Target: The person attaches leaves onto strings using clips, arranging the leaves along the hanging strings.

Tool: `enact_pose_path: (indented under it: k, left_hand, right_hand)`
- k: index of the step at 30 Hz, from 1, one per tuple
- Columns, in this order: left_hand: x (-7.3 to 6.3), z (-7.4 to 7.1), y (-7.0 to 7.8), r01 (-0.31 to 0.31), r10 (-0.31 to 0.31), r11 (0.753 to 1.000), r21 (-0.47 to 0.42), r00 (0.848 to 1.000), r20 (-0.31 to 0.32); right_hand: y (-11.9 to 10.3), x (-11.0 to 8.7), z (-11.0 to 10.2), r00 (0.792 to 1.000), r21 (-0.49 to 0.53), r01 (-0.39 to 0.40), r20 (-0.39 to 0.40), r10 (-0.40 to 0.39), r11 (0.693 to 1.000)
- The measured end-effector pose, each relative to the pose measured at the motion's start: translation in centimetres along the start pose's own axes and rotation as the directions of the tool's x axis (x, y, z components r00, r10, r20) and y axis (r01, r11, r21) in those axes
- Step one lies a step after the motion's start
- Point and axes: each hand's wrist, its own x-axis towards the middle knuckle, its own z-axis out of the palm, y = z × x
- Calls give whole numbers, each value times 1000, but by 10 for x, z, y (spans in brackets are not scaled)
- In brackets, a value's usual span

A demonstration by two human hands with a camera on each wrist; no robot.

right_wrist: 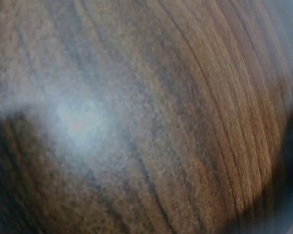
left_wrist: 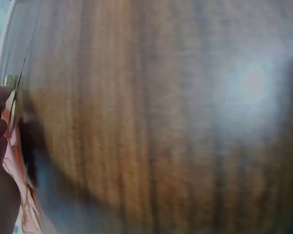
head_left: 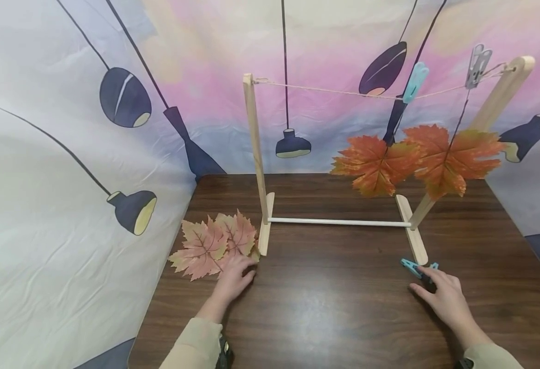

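Altogether four artificial leaves: two pink leaves (head_left: 205, 246) overlapping flat at the left of the dark wooden table (head_left: 325, 307), two orange leaves (head_left: 473, 156) hanging side by side from a string (head_left: 330, 91). Up on that string, one light-blue clip (head_left: 416, 82) and one grey clip (head_left: 475, 74). At the near edge of the pink pair, left hand (head_left: 234, 279) touching lightly, fingers loosely bent, thumb apart, nothing visibly pinched. Over the loose blue clips (head_left: 410, 267), right hand (head_left: 445, 297) with thumb spread well away from the index finger, nothing clasped; exact clip count impossible to tell, partly hidden under fingers. Also one wooden stand (head_left: 257, 148) with two uprights and one white rod (head_left: 339, 222); left foot (head_left: 264, 241) just beside the pink leaves, right foot (head_left: 417, 246) near the loose clips, right upright (head_left: 496, 105) partly covered by an orange leaf. Behind, a backdrop (head_left: 334, 46) printed with seven dark lamps (head_left: 293, 143).
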Motion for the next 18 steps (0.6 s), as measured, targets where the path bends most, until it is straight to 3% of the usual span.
enact_pose_path:
  k: [9,18]
  left_hand:
    - [17,-11,7,39,-47,997,-73,993,-106]
    - [24,-21,10,95,-115,984,-151,985,-128]
  right_hand:
    - [2,1,1,1000,-7,11,-10,-11,1000]
    - [5,0,4,999,-19,24,-24,-24,1000]
